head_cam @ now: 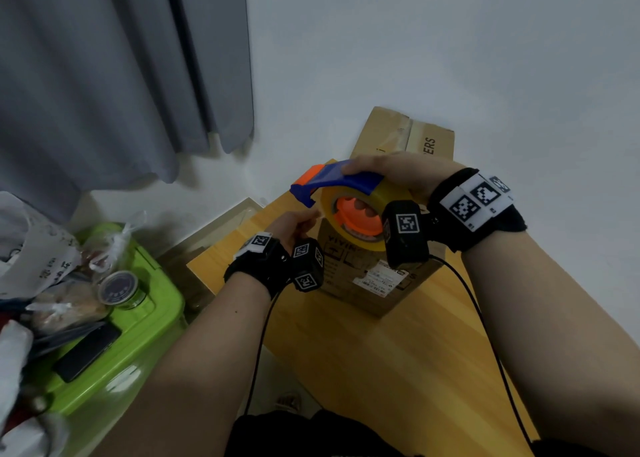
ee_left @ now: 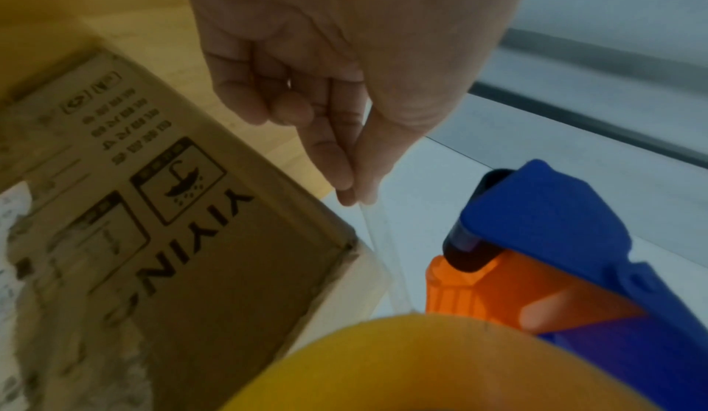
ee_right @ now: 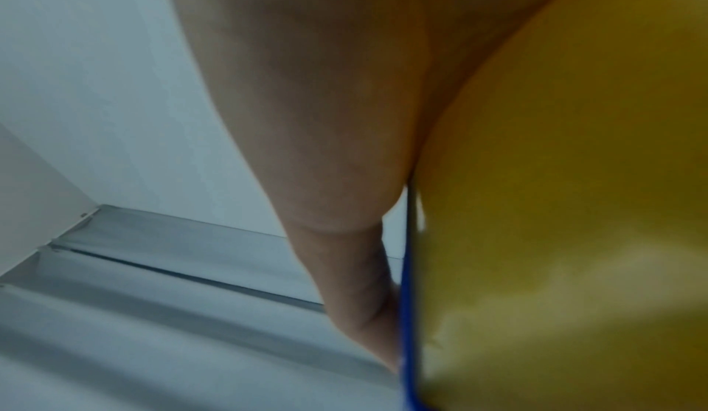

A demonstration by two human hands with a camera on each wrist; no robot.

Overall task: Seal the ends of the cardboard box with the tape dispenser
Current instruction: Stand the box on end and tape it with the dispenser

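Observation:
A blue and orange tape dispenser (head_cam: 337, 181) with a yellow tape roll (head_cam: 360, 214) hangs above a brown cardboard box (head_cam: 360, 276) that stands on the wooden table (head_cam: 363, 352). My right hand (head_cam: 391, 172) grips the dispenser from above, thumb on the blue frame. In the right wrist view the hand (ee_right: 325, 145) lies against the yellow roll (ee_right: 555, 205). My left hand (head_cam: 299, 223) pinches the free end of the clear tape (ee_left: 368, 235) between thumb and forefinger (ee_left: 356, 193), just below the dispenser's nose (ee_left: 536, 251). The box (ee_left: 172, 235) shows printed marks and a torn label.
A second cardboard box (head_cam: 405, 134) lies against the white wall behind. Left of the table a green plastic bin (head_cam: 114, 346) carries bags, a round tin (head_cam: 119, 288) and a dark phone (head_cam: 88, 356). Grey curtains (head_cam: 104, 76) hang at the left. Cables run from both wrists.

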